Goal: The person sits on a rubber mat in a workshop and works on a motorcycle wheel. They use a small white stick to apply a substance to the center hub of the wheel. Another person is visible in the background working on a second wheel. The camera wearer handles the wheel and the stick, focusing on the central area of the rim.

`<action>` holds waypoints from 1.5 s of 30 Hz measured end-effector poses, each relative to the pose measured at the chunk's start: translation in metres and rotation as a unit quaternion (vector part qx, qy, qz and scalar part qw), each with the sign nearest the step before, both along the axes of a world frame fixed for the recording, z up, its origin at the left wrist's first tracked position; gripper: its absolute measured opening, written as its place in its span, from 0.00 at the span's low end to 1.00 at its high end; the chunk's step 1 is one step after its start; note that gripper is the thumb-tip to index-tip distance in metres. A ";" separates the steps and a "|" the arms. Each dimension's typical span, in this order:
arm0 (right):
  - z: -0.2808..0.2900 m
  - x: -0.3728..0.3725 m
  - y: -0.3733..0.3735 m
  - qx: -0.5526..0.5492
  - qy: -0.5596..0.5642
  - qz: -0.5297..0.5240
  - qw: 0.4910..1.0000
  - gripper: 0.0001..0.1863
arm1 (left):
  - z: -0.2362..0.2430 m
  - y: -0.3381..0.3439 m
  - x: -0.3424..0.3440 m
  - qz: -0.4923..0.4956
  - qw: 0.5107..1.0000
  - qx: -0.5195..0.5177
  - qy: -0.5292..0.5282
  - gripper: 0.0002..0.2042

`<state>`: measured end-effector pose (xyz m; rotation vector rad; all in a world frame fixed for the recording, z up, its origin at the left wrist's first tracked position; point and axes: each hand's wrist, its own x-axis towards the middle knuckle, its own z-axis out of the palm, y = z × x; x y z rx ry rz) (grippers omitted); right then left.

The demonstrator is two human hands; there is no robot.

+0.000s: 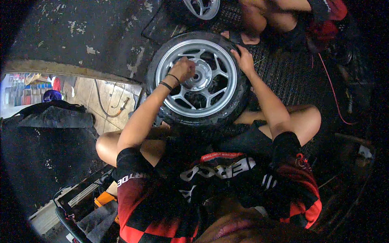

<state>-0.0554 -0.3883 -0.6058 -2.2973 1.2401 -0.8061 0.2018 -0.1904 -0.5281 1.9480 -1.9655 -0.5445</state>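
Observation:
A silver spoked alloy wheel (220,101) with a black tyre (202,120) lies face up between my bent legs. My left hand (182,69), with dark bands at the wrist, is over the upper left of the wheel's hub (202,81), fingers curled closed; whatever they hold, if anything, is hidden. My right hand (244,58) grips the tyre's upper right edge, its fingers curled onto the rubber.
Another silver wheel (206,8) is at the top, beside a co-worker's bare legs (279,18). A hose (109,113) lies on pale tiles at left, a red cord (332,85) at right. A ridged mat (271,69) lies right of the wheel, orange items (105,198) lower left.

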 end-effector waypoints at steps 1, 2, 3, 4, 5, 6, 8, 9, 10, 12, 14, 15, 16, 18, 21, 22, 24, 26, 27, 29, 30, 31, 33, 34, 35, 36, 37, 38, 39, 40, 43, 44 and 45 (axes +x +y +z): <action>0.005 0.003 0.004 0.008 -0.003 0.006 1.000 0.28 | 0.005 0.004 0.004 -0.012 1.000 0.013 0.012 0.05; 0.011 0.004 0.003 0.010 -0.008 0.009 1.000 0.27 | 0.006 0.002 0.011 -0.028 0.999 0.020 0.023 0.05; 0.015 0.007 0.005 0.007 -0.013 0.013 1.000 0.27 | -0.013 0.003 0.022 -0.051 0.998 0.019 0.005 0.11; 0.015 0.005 0.004 0.002 -0.015 0.011 1.000 0.27 | -0.011 -0.001 0.016 -0.022 0.999 0.047 -0.005 0.10; 0.016 0.002 0.003 -0.002 -0.018 0.009 1.000 0.27 | -0.011 -0.005 0.006 0.007 0.997 0.075 -0.016 0.09; 0.016 0.000 0.004 0.004 -0.017 0.009 1.000 0.27 | -0.009 -0.008 -0.002 0.036 0.994 0.104 -0.027 0.08; 0.019 0.004 0.005 0.008 -0.024 0.013 1.000 0.28 | -0.025 -0.011 0.000 -0.003 0.996 0.079 -0.027 0.08; 0.020 0.007 0.005 0.008 -0.027 0.021 0.999 0.28 | -0.033 -0.013 0.005 -0.021 0.997 0.067 -0.029 0.09; 0.018 0.005 0.005 0.017 -0.019 0.010 1.000 0.28 | -0.033 -0.017 0.005 -0.040 0.997 0.063 -0.035 0.09; 0.020 0.006 0.007 0.027 -0.015 0.016 0.999 0.27 | -0.030 -0.008 0.005 -0.073 0.994 0.061 -0.046 0.09; 0.015 -0.003 0.002 0.018 -0.018 0.006 1.000 0.28 | 0.004 -0.004 0.013 -0.103 0.992 0.057 -0.043 0.09; 0.014 -0.004 0.000 0.015 -0.013 0.003 1.000 0.28 | 0.024 0.005 0.024 -0.087 0.994 0.057 -0.015 0.09; 0.015 -0.002 0.002 0.014 -0.011 0.004 1.000 0.28 | 0.045 0.020 0.037 -0.068 0.996 0.060 0.010 0.09; 0.024 0.002 0.006 0.028 -0.019 0.017 0.999 0.28 | 0.088 0.048 0.069 -0.037 0.994 0.105 -0.011 0.09; 0.023 -0.003 0.001 0.028 0.014 0.009 0.999 0.28 | 0.111 0.093 0.122 0.040 0.981 0.143 -0.123 0.08; 0.021 -0.005 0.000 0.026 0.015 0.005 1.000 0.28 | 0.119 0.110 0.139 0.068 0.973 0.150 -0.160 0.08; 0.019 0.007 0.002 0.024 0.006 0.016 1.000 0.28 | 0.056 0.180 0.238 0.161 0.940 0.149 -0.260 0.10; 0.021 0.022 0.008 0.027 0.006 0.028 0.999 0.28 | 0.030 0.244 0.320 0.163 0.902 0.236 -0.324 0.07; 0.016 0.009 0.003 0.019 0.023 0.012 0.999 0.28 | 0.018 0.239 0.327 0.149 0.910 0.242 -0.301 0.07; 0.018 0.006 -0.002 0.014 0.018 0.014 1.000 0.27 | 0.021 0.256 0.349 0.232 0.893 0.243 -0.300 0.09; 0.015 0.019 -0.002 0.014 0.008 0.039 0.999 0.27 | 0.024 0.294 0.363 0.291 0.875 0.246 -0.300 0.10; 0.013 0.006 -0.007 0.010 0.023 0.033 0.999 0.27 | 0.017 0.274 0.343 0.257 0.885 0.235 -0.309 0.11; 0.026 0.000 -0.012 0.039 0.070 0.033 0.996 0.26 | 0.067 0.240 0.281 0.254 0.894 0.246 -0.274 0.11; 0.032 0.003 -0.015 0.054 0.087 0.038 0.994 0.26 | 0.094 0.234 0.259 0.281 0.894 0.267 -0.226 0.11; 0.037 0.008 -0.020 0.052 0.055 0.075 0.994 0.25 | 0.105 0.232 0.250 0.306 0.890 0.287 -0.177 0.11; 0.045 0.012 -0.027 0.040 0.058 0.079 0.994 0.25 | 0.101 0.231 0.254 0.313 0.896 0.269 -0.163 0.12; 0.053 0.016 -0.034 0.028 0.062 0.081 0.994 0.24 | 0.094 0.229 0.260 0.318 0.902 0.252 -0.148 0.13; 0.061 0.027 -0.037 0.018 0.063 0.092 0.994 0.24 | 0.093 0.236 0.263 0.330 0.904 0.236 -0.135 0.13; 0.081 0.039 -0.035 0.050 0.085 0.115 0.988 0.24 | 0.098 0.235 0.256 0.313 0.909 0.217 -0.170 0.15; 0.090 0.049 -0.037 0.037 0.080 0.133 0.987 0.23 | 0.103 0.233 0.249 0.329 0.906 0.224 -0.146 0.15; 0.117 0.068 -0.051 0.024 0.070 0.164 0.984 0.22 | 0.108 0.220 0.247 0.347 0.903 0.234 -0.100 0.15; 0.125 0.074 -0.054 0.042 0.070 0.167 0.983 0.22 | 0.109 0.217 0.243 0.345 0.905 0.231 -0.093 0.15; 0.133 0.079 -0.057 0.059 0.070 0.169 0.981 0.21 | 0.110 0.214 0.240 0.343 0.907 0.227 -0.085 0.15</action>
